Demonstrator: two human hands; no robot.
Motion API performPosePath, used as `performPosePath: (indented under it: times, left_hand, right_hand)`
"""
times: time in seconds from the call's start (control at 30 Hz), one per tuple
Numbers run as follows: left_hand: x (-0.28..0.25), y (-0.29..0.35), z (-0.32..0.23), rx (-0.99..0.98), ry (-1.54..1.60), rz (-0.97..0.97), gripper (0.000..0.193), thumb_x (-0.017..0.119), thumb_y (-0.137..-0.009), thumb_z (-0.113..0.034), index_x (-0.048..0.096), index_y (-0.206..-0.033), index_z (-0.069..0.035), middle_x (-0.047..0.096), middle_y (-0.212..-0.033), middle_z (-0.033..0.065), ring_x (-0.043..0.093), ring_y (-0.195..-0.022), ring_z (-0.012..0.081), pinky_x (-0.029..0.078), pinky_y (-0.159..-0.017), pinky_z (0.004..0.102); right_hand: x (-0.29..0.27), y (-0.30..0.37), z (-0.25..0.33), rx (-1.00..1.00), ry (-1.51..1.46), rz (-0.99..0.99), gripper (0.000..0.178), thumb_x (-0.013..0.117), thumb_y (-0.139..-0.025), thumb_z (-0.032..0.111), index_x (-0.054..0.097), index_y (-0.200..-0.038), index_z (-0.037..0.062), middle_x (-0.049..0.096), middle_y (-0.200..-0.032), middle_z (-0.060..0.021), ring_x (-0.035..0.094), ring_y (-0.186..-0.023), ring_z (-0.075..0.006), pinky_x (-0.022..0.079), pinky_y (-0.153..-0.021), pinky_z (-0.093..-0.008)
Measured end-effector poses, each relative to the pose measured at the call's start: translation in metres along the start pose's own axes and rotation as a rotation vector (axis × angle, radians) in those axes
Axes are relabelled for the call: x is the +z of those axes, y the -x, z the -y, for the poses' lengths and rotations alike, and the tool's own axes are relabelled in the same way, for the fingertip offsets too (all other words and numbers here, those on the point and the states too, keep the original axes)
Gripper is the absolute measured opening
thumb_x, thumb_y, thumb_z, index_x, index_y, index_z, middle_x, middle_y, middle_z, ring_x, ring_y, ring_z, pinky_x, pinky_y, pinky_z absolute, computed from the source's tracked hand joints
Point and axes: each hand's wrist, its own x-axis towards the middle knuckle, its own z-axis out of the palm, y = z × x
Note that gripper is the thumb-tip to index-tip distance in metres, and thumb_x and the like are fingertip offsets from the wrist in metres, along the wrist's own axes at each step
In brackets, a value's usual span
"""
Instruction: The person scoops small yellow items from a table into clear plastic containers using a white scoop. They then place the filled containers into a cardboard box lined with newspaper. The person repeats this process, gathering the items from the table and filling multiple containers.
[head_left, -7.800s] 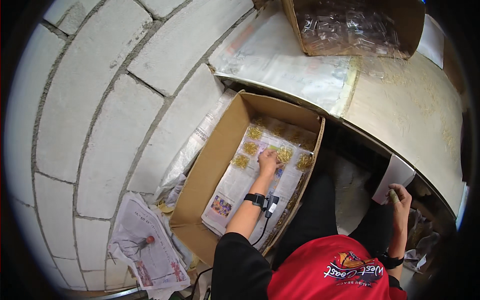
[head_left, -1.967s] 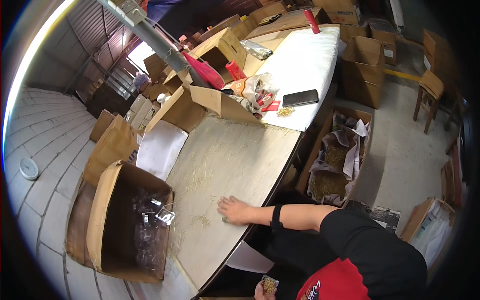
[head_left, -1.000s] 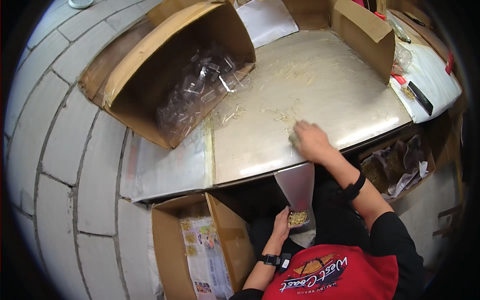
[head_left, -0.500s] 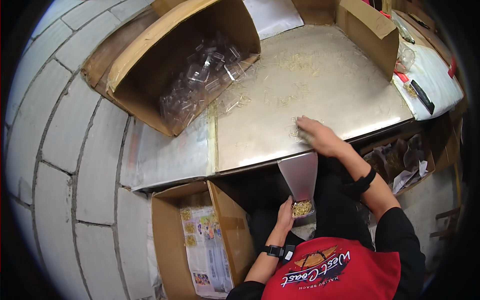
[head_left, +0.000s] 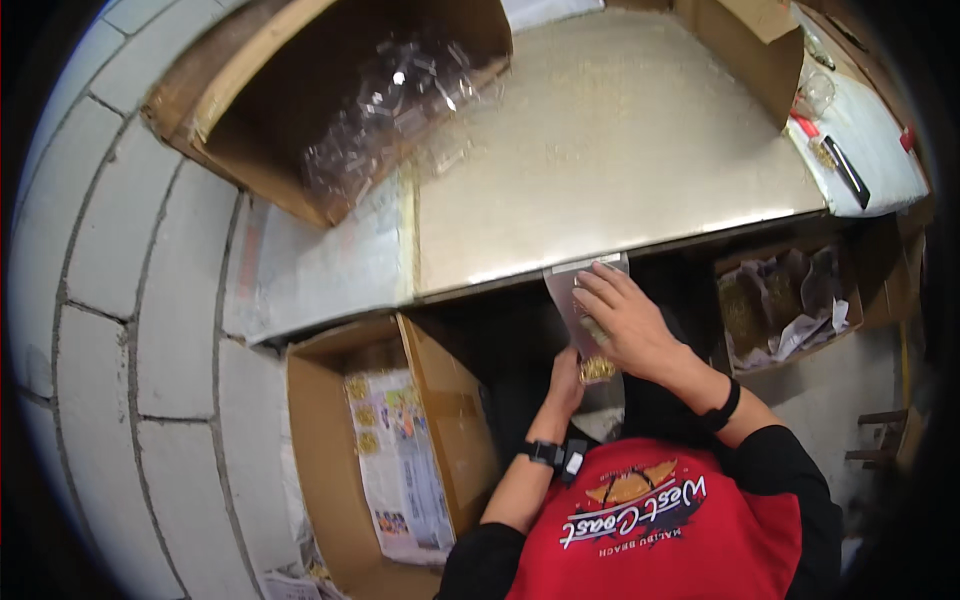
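My left hand (head_left: 566, 382) grips a small clear plastic box under the lower end of a sloping chute. Small gold-coloured wire pieces (head_left: 598, 370), too small to name surely, fill the box. The chute (head_left: 563, 284) hangs from the front edge of the table and narrows toward the box. Over the chute lies my right hand (head_left: 618, 318), its fingers stretched out and reaching up the slope. It covers much of the chute, and whatever is under the palm is hidden. More gold pieces are thinly scattered, blurred, across the smooth tabletop (head_left: 520, 200).
A tipped cardboard box (head_left: 255, 120) full of clear plastic boxes (head_left: 400, 105) stands at the table's left. Below it, an open carton (head_left: 440, 430) holds newspaper and gold clusters. Another carton (head_left: 745, 345) with gold pieces sits at right. A black-handled tool (head_left: 847, 172) lies far right.
My right hand has moved from the tabletop edge down onto the chute. My left hand still grips the box below it. The whole view has shifted slightly.
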Motion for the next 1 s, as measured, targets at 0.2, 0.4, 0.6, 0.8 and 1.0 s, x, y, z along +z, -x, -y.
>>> performPosePath:
  times: [0.2,0.4,0.6,0.8,1.0]
  left_hand:
    - [-0.004,0.028,0.001,-0.093,0.050,0.123,0.047,0.037,-0.099,-0.038,0.051,-0.116,0.003,0.063,-0.102,0.0118,0.065,-0.086,0.0197,0.056,-0.074,0.0340]
    - [-0.019,0.053,-0.013,-0.067,-0.003,0.217,0.030,0.048,-0.095,-0.030,0.058,-0.106,-0.003,0.064,-0.096,0.0093,0.067,-0.083,0.0186,0.059,-0.062,0.0331]
    - [0.019,0.078,-0.046,0.056,-0.168,0.173,0.023,0.052,-0.094,-0.021,0.058,-0.104,-0.001,0.063,-0.092,0.0081,0.065,-0.081,0.0163,0.057,-0.065,0.0298]
    - [0.036,0.084,-0.055,0.053,-0.079,0.148,0.042,0.038,-0.098,-0.036,0.051,-0.113,0.000,0.062,-0.101,0.0113,0.065,-0.086,0.0200,0.058,-0.064,0.0324]
    - [0.036,0.071,-0.048,0.133,-0.086,0.056,0.049,0.032,-0.099,-0.041,0.050,-0.116,0.001,0.061,-0.104,0.0128,0.065,-0.086,0.0204,0.058,-0.065,0.0332]
  right_hand:
    - [-0.023,0.066,-0.013,0.184,-0.303,0.039,0.027,0.060,-0.080,0.003,0.060,-0.107,0.0008,0.060,-0.111,-0.0157,0.058,-0.102,-0.0332,0.049,-0.086,-0.0384]
    - [-0.017,0.084,-0.017,0.285,-0.476,0.087,0.021,0.057,-0.084,0.005,0.061,-0.103,-0.0023,0.063,-0.096,-0.0192,0.061,-0.090,-0.0368,0.049,-0.078,-0.0387]
    - [0.021,0.074,-0.009,0.446,-0.822,0.174,0.027,0.054,-0.088,0.015,0.061,-0.106,-0.0041,0.066,-0.097,-0.0193,0.063,-0.091,-0.0358,0.049,-0.080,-0.0365]
    - [0.018,0.066,0.012,0.014,-0.219,0.180,0.040,0.055,-0.089,0.025,0.053,-0.125,0.0083,0.049,-0.132,-0.0106,0.039,-0.129,-0.0286,0.029,-0.106,-0.0507]
    - [-0.002,0.068,0.015,-0.119,-0.090,0.194,0.044,0.056,-0.088,0.028,0.050,-0.127,0.0086,0.044,-0.138,-0.0049,0.032,-0.135,-0.0248,0.019,-0.108,-0.0580]
